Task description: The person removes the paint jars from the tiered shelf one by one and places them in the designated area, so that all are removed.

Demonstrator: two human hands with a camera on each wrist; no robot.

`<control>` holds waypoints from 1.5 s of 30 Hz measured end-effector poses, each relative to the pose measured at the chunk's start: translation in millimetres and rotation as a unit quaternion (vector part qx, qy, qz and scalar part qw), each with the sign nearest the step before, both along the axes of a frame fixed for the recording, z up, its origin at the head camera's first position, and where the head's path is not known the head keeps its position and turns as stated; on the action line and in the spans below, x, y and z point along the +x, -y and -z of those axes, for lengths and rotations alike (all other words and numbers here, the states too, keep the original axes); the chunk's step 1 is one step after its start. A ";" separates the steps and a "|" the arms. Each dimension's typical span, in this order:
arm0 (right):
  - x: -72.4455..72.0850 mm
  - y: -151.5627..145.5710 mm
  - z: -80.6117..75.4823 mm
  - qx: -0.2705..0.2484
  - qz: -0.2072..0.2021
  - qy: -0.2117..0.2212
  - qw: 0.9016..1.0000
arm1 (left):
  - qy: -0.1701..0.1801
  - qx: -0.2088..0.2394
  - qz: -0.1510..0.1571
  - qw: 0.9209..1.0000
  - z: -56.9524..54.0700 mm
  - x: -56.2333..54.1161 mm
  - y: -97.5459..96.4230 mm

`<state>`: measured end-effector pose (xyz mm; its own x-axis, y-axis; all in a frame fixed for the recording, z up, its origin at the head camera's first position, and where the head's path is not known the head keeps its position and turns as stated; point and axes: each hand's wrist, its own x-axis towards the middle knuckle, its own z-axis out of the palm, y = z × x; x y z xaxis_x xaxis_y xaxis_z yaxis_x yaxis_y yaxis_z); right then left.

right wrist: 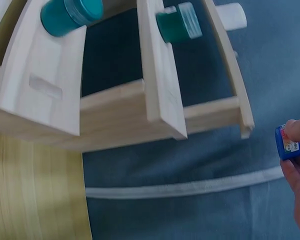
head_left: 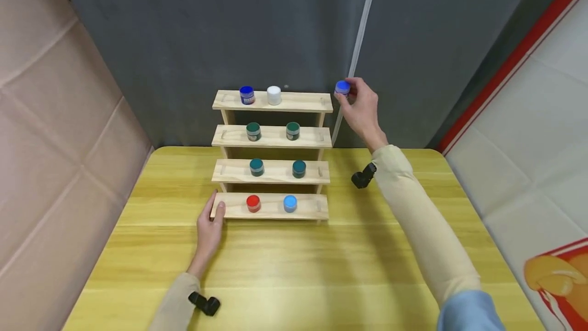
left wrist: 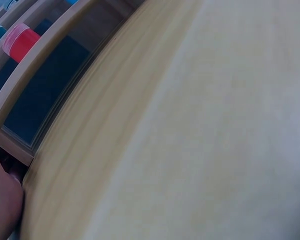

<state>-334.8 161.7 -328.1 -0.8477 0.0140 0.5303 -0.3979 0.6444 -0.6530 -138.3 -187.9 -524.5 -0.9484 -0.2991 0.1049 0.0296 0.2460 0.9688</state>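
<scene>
My right hand (head_left: 364,109) pinches a small blue paint jar (head_left: 342,87) between thumb and fingers, in the air just right of the top shelf. The right wrist view shows the same jar's label (right wrist: 291,146). My left hand (head_left: 210,231) grips the left end of the bottom step of a stepped wooden rack (head_left: 272,210), thumb on top. Jars stand in pairs on its steps: dark blue (head_left: 247,96) and white (head_left: 273,96) on top, green ones (head_left: 253,132) and teal ones (head_left: 256,167) on the middle steps, red (head_left: 253,204) and light blue (head_left: 290,204) at the bottom.
The rack stands at the back of a yellow wood-grain table (head_left: 275,275). A dark grey curtain (head_left: 184,40) with a pale strip (head_left: 365,19) hangs behind it. Light padded panels (head_left: 59,132) rise at the left, and a white panel with red edging (head_left: 528,132) at the right.
</scene>
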 end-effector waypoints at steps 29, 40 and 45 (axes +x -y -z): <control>10.4 -61.2 33.7 -0.004 0.057 0.047 0.997 | -0.026 0.021 0.012 0.999 43.9 -15.0 15.2; 18.6 -67.1 56.6 -0.010 0.056 0.065 0.996 | -0.010 0.024 0.004 1.000 44.1 -18.8 15.3; 24.0 -69.2 69.4 -0.012 0.059 0.076 0.995 | -0.008 0.022 0.004 1.000 44.8 -18.2 14.5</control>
